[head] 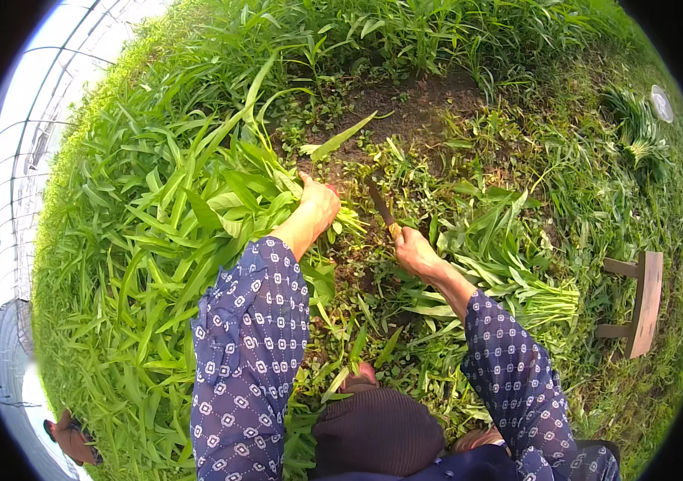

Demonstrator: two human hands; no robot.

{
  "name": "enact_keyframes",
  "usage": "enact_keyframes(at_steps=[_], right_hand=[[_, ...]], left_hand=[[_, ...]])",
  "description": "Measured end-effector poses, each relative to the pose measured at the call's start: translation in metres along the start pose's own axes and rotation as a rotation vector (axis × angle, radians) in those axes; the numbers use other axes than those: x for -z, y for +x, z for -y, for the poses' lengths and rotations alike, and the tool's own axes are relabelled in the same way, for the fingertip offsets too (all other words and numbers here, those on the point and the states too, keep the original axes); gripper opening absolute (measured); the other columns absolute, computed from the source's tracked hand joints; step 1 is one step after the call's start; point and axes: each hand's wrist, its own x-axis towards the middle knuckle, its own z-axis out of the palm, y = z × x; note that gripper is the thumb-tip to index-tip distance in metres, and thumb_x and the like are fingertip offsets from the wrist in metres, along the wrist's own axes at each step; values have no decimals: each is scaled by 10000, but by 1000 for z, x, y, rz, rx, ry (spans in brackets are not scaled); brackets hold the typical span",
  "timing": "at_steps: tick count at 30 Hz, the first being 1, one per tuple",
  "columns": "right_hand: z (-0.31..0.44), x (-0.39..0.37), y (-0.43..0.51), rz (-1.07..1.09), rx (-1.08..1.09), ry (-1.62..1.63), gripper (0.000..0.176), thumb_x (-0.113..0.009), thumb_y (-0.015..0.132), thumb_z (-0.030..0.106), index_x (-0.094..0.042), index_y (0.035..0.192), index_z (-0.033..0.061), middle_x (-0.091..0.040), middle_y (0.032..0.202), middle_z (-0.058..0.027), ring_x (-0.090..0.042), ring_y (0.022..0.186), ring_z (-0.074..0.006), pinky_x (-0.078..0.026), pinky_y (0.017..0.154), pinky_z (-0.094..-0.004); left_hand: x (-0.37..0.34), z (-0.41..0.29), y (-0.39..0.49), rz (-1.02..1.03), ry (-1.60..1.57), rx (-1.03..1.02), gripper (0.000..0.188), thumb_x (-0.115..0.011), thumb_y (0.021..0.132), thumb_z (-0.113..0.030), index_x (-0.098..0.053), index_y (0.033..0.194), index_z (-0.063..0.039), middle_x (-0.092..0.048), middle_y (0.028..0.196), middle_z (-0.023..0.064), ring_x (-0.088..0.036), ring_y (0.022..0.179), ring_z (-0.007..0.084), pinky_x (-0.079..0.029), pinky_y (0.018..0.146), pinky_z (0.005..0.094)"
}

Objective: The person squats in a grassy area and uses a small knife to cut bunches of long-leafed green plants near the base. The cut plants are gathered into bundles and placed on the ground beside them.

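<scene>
My left hand (319,207) is closed around a bunch of long-leaved greens (251,195), which look like water spinach. Cut stem ends stick out on the right of the fist, and the leaves fan out to the left, among the standing plants. Something red shows at that hand's fingers. In my right hand (418,252) is the handle of a knife (382,204). Its dark, narrow blade points up and away, apart from the bunch. Just right of this hand, a pile of cut greens (534,288) lies on the ground with its pale stems to the right.
Dense standing greens (155,288) fill the left side. Bare soil (419,96) and low stubble lie ahead. Rightward are a small wooden stool (645,303), a farther bundle of greens (636,135) and a pale round object (661,103). Another person (74,442) appears at lower left.
</scene>
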Motion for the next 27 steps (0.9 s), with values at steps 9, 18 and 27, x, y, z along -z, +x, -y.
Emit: enact_keyframes(at_steps=[9,18,27], right_hand=[[17,-27,-38,-69,160,-125,204,-420,1026,173,-475,977,-18,-566,707,-255,-588,634,-396,-447,589,-475],[-20,-58,-56,113,19,-124,223,-415,1015,170,-494,979,-36,-613,836,-300,-641,805,-438,-475,707,-514],[7,-66,4,142,118,-160,268,-432,1018,202,-492,966,-53,-598,852,-298,-627,803,-419,-474,732,-507]], left_hand=[[-60,10,-39,-213,-10,17,161,-664,767,-178,-733,838,-50,-649,798,101,-597,849,293,-494,695,471],[-61,9,-54,-256,-92,-113,128,-658,766,-182,-687,790,-59,-639,752,74,-605,785,264,-466,639,433],[-64,22,-56,-188,-240,241,839,-642,766,-33,-247,1503,46,-412,1481,251,-642,1057,429,-604,703,393]])
